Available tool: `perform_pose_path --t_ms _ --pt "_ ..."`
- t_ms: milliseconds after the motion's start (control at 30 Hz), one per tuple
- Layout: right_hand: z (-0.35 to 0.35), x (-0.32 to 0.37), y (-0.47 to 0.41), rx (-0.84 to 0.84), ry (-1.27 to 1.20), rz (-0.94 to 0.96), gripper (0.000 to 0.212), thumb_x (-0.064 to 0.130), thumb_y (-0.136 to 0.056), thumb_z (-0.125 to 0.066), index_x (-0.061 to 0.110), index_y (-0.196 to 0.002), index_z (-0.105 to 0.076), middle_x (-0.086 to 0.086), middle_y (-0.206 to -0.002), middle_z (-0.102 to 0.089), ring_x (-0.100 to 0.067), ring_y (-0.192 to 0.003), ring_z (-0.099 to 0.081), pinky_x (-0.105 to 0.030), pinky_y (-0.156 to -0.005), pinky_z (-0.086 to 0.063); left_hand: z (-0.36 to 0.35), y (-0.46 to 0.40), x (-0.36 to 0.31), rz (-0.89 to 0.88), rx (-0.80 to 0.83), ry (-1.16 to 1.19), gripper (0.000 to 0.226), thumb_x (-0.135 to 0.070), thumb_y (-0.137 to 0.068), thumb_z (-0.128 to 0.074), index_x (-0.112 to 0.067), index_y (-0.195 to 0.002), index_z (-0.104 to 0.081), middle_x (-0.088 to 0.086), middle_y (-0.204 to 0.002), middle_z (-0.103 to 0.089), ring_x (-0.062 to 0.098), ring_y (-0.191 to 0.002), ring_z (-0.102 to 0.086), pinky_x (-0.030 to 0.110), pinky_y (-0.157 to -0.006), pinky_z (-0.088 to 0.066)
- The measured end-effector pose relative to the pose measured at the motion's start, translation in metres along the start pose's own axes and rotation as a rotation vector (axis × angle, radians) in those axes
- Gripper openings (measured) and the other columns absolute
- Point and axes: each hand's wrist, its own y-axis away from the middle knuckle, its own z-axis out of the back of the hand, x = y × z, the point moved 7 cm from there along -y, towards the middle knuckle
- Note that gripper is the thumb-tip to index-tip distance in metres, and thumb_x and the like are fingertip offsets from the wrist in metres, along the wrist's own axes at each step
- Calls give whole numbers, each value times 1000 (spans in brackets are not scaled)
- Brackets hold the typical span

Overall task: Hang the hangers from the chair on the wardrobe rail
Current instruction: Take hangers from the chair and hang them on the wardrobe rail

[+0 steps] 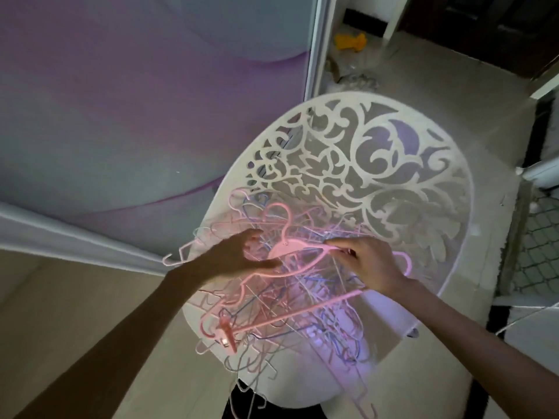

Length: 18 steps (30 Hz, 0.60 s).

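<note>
Hangers: a tangled pile of thin pink, blue and white hangers (290, 309) fills the seat of the white chair (378, 164) in the centre and lower centre of the frame; some hooks spill over the seat's front edge at the bottom.
Top hanger: a broad pink hanger (282, 251) lies on top of the pile at mid-frame, its hook curving toward the chair's cut-out back.
Left hand: the left hand (239, 255) reaches in from the lower left, thumb and fingers spread apart around the pink hanger's left shoulder; whether it actually grips is hard to tell, and it looks unclosed.
Right hand: the right hand (367, 261) comes from the lower right, fingers curled and pinching the pink hanger's right arm.
Handling: these look light and stiff but springy; the hooks and notches probably snag on neighbours, so a straight pull would likely drag others along.
Where to hold: best taken at the neck below the hook, or both shoulders, then lifted and shaken free of the tangle.
Progress: seemingly early, as the pile is large.
Rail: not in view; a purple-grey sliding panel (121, 101) fills the upper left.
Floor: a yellow object (351, 41) lies at the top, right of centre.
</note>
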Motion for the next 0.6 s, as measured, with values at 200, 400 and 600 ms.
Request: perform_pose_path --t_ms 200,400,600 --pt "-15 55 -43 78 -169 156 26 25 -85 -65 22 -110 -69 13 -94 -70 14 -50 -49 -8 -58 -45 3 23 24 -37 -105 580 35 -36 -96 -39 -28 -130 -46 -7 -116 -65 5 -81 -71 20 -50 -54" --pt "-50 81 -59 82 -169 168 70 65 -78 -50 20 -132 -50 -5 -121 -63 -18 -107 -58 -32 -95 -43 28 78 84 34 -379 729 19 -27 -99 -38 -29 -109 -53 -15 -88 -72 0 -61 -70 11 -32 -34" --pt "-125 36 -13 378 48 -237 74 48 -86 -56 10 -144 -28 -13 -145 -37 -30 -130 -41 -39 -107 -34 34 109 154 136 -701 761 18 -25 -99 -39 -22 -102 -57 -2 -92 -66 8 -62 -70 9 -31 -34"
